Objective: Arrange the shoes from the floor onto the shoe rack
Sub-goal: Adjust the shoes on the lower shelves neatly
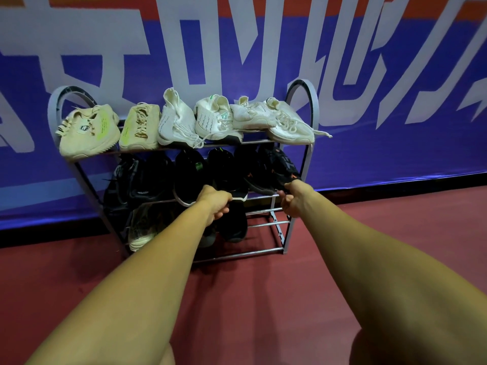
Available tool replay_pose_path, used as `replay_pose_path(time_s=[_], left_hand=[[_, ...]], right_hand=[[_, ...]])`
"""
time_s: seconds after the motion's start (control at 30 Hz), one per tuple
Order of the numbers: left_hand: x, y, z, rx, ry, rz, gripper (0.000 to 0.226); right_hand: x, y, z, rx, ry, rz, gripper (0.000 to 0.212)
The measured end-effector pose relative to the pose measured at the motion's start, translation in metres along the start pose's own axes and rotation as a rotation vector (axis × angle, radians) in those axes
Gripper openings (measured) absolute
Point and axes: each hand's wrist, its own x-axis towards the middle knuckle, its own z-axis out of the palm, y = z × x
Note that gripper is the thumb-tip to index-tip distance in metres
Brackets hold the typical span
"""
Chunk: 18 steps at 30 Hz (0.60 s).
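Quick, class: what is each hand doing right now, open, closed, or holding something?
Left hand: fingers curled at the middle shelf's front rail; grip cannot be told.
Right hand: closed on the toe of the orange-marked black shoe.

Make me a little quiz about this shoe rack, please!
1. True or false: the middle shelf of the shoe rack holds white shoes.
2. How many pale shoes sit on the top shelf?
3. Which shelf has bare bars at its right end? A top, B middle, C bottom.
Key: 1 false, those are black shoes. 2 six. 3 C, the bottom shelf.
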Motion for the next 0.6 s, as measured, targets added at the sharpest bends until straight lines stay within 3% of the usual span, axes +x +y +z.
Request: replay_pose_path(time_s=[0.07,0.13,0.2,0.33,0.5,0.6], left_hand=[[-0.006,0.000,-0.006,0.023,-0.025,0.018,0.009],[-0.010,0.000,-0.014,0.048,-0.057,0.036,0.003],[-0.015,-0.002,-0.022,0.099,-0.099,0.045,0.020],[-0.013,-0.004,-0.038,0.206,-0.116,0.064,0.058],[-0.020,-0.011,-0.063,0.329,-0.094,0.083,0.058],[-0.027,-0.020,-0.087,0.461,-0.040,0.114,0.049]], right_hand=[[-0.006,-0.002,0.001,-0.025,0.017,-0.035,0.032],[-0.014,-0.001,0.001,-0.063,0.019,-0.006,0.026],[-0.020,0.000,0.001,-0.135,-0.018,0.077,0.009],[-0.030,0.003,0.013,-0.474,-0.132,0.179,0.019],[-0.062,0.011,0.036,-0.808,-0.193,-0.028,0.023],[-0.069,0.030,0.052,-1.263,-0.147,-0.268,0.018]])
